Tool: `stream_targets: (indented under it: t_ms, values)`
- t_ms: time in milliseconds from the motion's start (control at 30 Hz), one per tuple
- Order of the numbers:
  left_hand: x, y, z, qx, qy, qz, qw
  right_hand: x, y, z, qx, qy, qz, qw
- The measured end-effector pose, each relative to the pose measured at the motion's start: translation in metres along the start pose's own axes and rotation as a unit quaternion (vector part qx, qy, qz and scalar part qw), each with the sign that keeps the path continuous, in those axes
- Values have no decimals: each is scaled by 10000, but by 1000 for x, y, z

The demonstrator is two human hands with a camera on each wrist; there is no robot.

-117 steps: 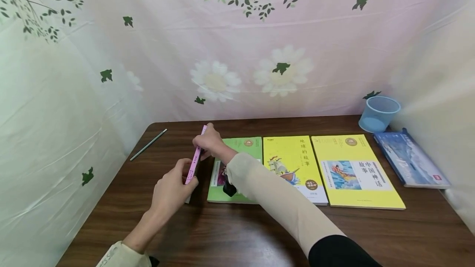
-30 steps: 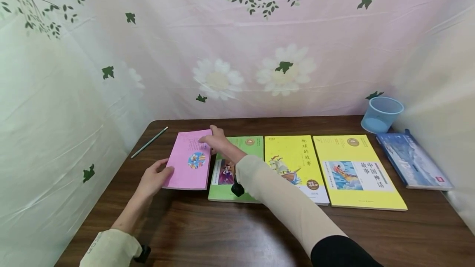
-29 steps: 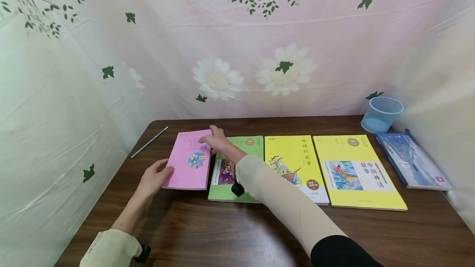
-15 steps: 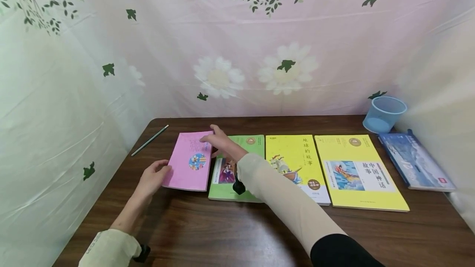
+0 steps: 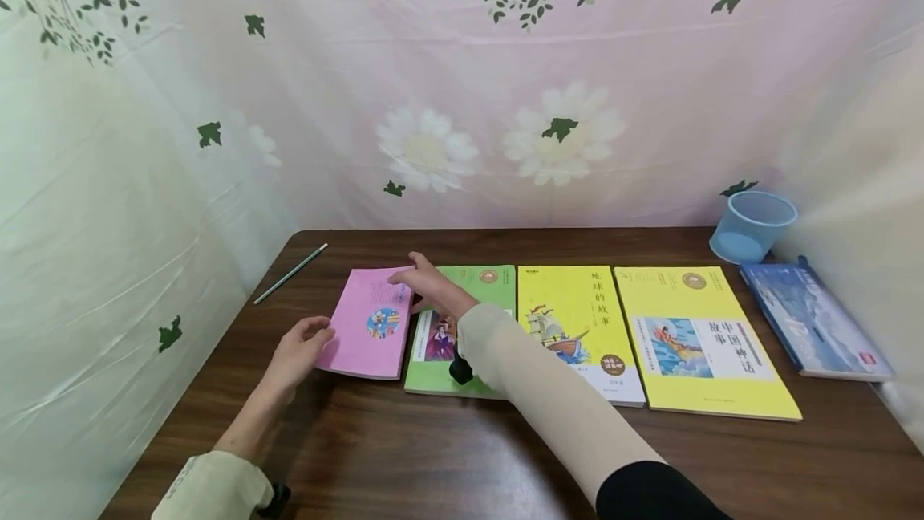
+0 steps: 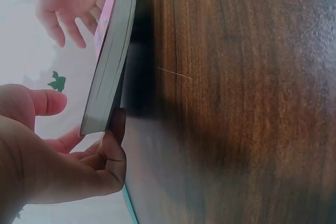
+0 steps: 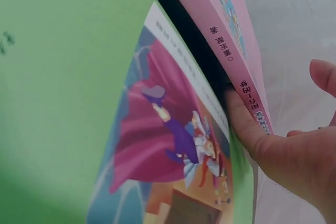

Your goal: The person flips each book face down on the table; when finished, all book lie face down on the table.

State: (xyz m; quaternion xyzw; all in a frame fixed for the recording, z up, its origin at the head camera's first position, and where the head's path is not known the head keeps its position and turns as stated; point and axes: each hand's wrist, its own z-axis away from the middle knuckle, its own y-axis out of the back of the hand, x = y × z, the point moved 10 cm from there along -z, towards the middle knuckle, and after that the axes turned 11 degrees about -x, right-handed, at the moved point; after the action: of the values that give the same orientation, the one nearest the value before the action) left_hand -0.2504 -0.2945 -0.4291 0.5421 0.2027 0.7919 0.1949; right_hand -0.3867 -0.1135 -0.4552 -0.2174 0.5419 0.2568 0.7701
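Observation:
A pink book (image 5: 361, 347) faces cover up at the left end of a row of books. My left hand (image 5: 294, 350) is at its left edge. In the left wrist view, curled fingers (image 6: 113, 161) hook beneath the corner, the thumb stands apart from the cover, and a shadowed gap lies under the book. My right hand (image 5: 436, 289) is at its spine. In the right wrist view, one digit (image 7: 244, 116) of it touches the spine; its other fingers spread above the cover. A green book (image 5: 494, 295) lies beside it, partly hidden by my right arm.
Two yellow books (image 5: 559, 287) (image 5: 715, 387) continue the row to the right. A blue book (image 5: 816, 327) lies at the right edge, with a blue cup (image 5: 751, 227) behind it. A thin pencil-like stick (image 5: 290, 274) lies at the back left. Patterned cloth hangs around the table (image 5: 433, 456).
Earlier the pink book stood edge-up between both hands; it turned over to the left, cover up. In the last second it has sunk slightly toward the table, while my hands barely moved.

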Motion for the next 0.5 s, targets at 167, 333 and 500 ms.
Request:
stream_targets:
  t_ms: [167,333,500]
  values:
    - [-3,-3,0,-27,21,-39,10000,5,-3,0,-79,-121,17,9999]
    - [-4,-3,-1,-7,42,-22,10000,4,-4,0,-139,-156,8,9998]
    - [-5,-4,-2,21,37,-26,10000,4,-3,-2,-151,-202,-100,9996]
